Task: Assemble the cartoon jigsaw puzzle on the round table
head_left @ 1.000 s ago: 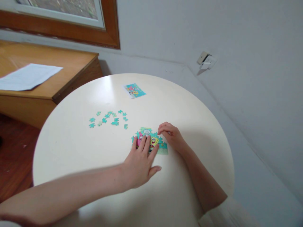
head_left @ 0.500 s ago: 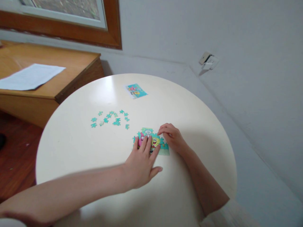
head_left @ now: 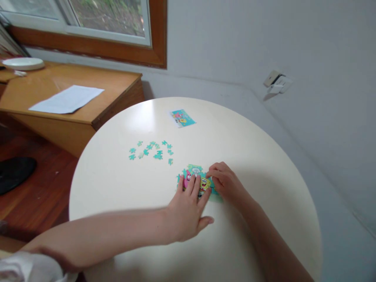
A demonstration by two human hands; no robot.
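A partly built cartoon jigsaw [head_left: 195, 172] lies near the middle of the round cream table [head_left: 117, 188]. My left hand [head_left: 189, 209] rests flat on its lower left part, fingers stretched out over the picture. My right hand [head_left: 227, 183] sits at the jigsaw's right edge with its fingers curled down onto the pieces there; whether it pinches a piece is hidden. Several loose teal pieces [head_left: 151, 150] are scattered to the left of the jigsaw, beyond my left hand.
A small picture card [head_left: 182, 118] lies at the table's far side. A wooden desk [head_left: 88, 113] with a sheet of paper [head_left: 67, 99] and a white plate [head_left: 22, 63] stands left, under a window. A grey wall with a socket [head_left: 276, 82] runs along the right.
Both hands stay on the jigsaw in the same pose. The view has swung left and up, so the table and hands sit further right in the frame.
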